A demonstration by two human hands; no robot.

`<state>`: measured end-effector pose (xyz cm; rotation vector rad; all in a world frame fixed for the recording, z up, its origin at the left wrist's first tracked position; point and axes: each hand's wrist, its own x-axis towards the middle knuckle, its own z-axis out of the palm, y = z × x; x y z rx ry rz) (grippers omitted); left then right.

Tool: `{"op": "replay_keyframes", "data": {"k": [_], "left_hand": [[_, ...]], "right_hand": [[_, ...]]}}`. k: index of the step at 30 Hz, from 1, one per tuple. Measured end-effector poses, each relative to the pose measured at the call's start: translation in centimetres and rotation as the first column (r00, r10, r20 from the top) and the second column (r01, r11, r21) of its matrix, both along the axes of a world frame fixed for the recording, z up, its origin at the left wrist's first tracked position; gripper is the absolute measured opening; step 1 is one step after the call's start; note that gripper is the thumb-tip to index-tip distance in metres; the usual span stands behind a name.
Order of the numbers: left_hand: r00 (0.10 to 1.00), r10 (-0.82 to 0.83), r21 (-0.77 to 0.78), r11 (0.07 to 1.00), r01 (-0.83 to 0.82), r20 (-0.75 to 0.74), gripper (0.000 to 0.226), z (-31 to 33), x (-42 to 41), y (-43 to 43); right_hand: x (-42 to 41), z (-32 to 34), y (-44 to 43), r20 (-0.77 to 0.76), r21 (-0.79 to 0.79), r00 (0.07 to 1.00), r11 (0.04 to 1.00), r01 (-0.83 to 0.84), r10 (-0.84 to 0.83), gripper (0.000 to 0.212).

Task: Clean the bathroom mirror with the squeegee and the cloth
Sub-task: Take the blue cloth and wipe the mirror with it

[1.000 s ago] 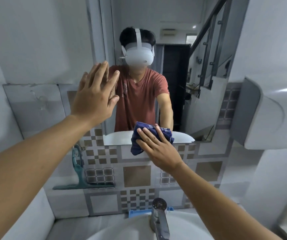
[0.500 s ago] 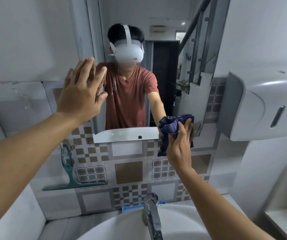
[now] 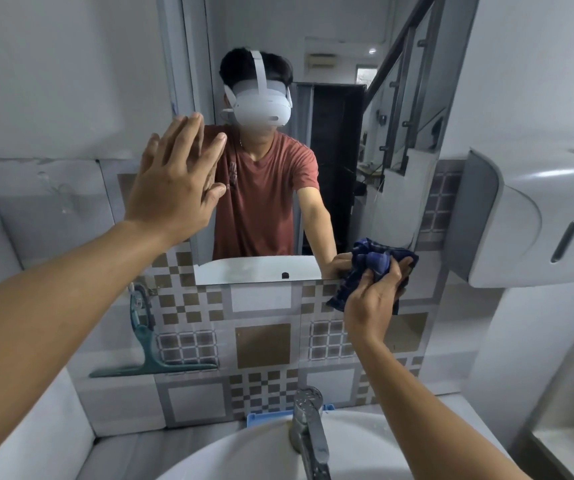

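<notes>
One teal squeegee (image 3: 147,344) leaning on the tiled wall (image 3: 263,344) at lower left, left hand (image 3: 174,181) flat and empty, fingers spread, seemingly touching the one mirror (image 3: 341,150), right hand (image 3: 373,299) gripping one bunched blue cloth (image 3: 372,265) against the mirror's lower right corner, one tap (image 3: 308,434) below.

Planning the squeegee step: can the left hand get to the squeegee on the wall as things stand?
Probably yes. The left hand is open and empty, flat at the mirror; the squeegee hangs on the tiles below it, with nothing between.

Right hand (image 3: 373,299) presses cloth (image 3: 372,268) against mirror (image 3: 341,140); left hand (image 3: 174,181) flat.
</notes>
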<state>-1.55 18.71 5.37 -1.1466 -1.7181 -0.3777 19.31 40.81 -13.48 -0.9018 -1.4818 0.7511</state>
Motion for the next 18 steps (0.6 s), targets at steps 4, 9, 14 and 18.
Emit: {"op": "replay_keyframes", "data": {"k": [4,9,14,18], "left_hand": [[1.0,0.003,0.008,1.0,-0.003,0.0,0.071,-0.1,-0.1,0.1],[1.0,0.015,0.003,1.0,-0.015,0.001,0.071,-0.1,0.0,0.0],[1.0,0.024,-0.011,1.0,-0.024,-0.012,0.069,0.0,0.1,-0.3],[0.997,0.063,-0.023,0.998,-0.063,-0.036,0.069,0.1,0.1,-0.2]], "right_hand": [[0.1,-1.2,-1.4,0.184,0.226,0.979,0.965,-0.133,0.092,0.042],[-2.2,-2.2,-2.0,0.583,0.624,0.808,0.687,-0.373,-0.09,0.055],[-5.1,0.3,-4.7,0.661,0.737,0.71,0.391,-0.552,-0.243,0.057],[-7.6,2.6,-6.9,0.724,0.69,0.642,0.243,-0.682,-0.253,0.052]]}}
